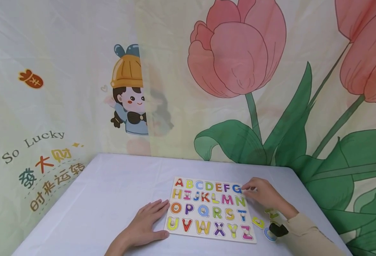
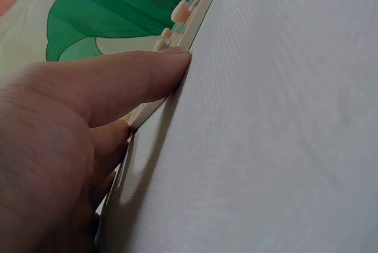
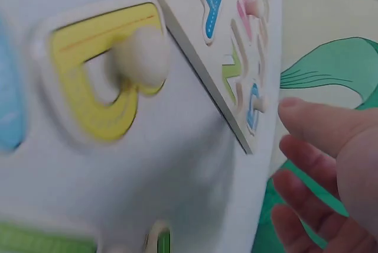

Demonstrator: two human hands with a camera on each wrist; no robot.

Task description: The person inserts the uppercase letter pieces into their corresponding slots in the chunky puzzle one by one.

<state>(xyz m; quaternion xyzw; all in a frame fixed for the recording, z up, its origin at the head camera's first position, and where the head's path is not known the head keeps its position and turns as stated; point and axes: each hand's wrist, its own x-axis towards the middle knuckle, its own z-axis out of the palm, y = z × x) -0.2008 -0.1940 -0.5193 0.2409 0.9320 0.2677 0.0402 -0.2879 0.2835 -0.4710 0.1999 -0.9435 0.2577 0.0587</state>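
Observation:
A white alphabet puzzle board with colourful letters, many with round knobs, lies on the table. Beside its left edge my left hand rests with fingers extended. The thumb touches the board's side in the left wrist view. At the top right corner my right hand is by the blue letter G, which sits in the board. In the right wrist view its fingers are loosely bent and spread, and the thumb stands a little apart from the G's knob.
Right of the board lie loose letter pieces: a yellow one, a light blue one and a green one, partly hidden by the right wrist. A white cloth covers the table. Behind hangs a curtain printed with tulips.

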